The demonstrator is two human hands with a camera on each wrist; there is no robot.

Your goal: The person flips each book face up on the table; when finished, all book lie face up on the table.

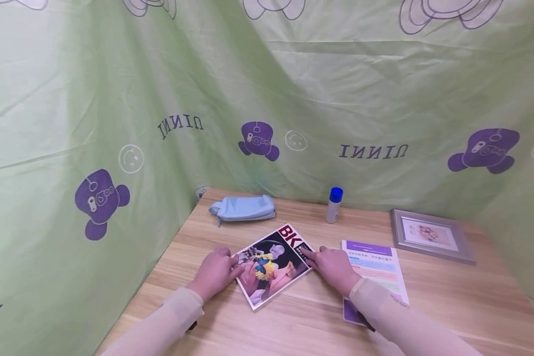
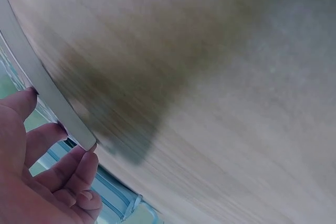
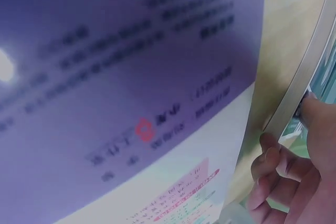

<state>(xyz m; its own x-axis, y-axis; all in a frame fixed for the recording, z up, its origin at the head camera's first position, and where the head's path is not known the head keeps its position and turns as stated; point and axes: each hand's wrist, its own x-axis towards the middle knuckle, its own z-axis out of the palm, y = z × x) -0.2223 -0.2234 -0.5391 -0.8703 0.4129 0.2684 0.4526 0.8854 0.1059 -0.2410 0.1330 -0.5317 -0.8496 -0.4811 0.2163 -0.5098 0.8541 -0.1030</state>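
Observation:
A magazine (image 1: 267,267) with "BK" in red and a dark picture on its cover lies at an angle between my two hands in the head view. My left hand (image 1: 215,272) grips its left edge, thumb on the cover. At the opposite edge my right hand (image 1: 335,269) holds it, also with the thumb on top. The left wrist view shows the fingers (image 2: 84,171) of the left hand against the pale page edge (image 2: 44,85). In the right wrist view, curled fingers (image 3: 268,156) touch the other edge (image 3: 302,80).
A purple and white printed sheet (image 1: 374,267) lies under and beside the right forearm. Behind the magazine are a light blue pencil case (image 1: 246,208) and a blue-capped glue stick (image 1: 334,205). A picture frame (image 1: 431,235) lies far right. Green patterned cloth (image 1: 267,89) hangs around the table.

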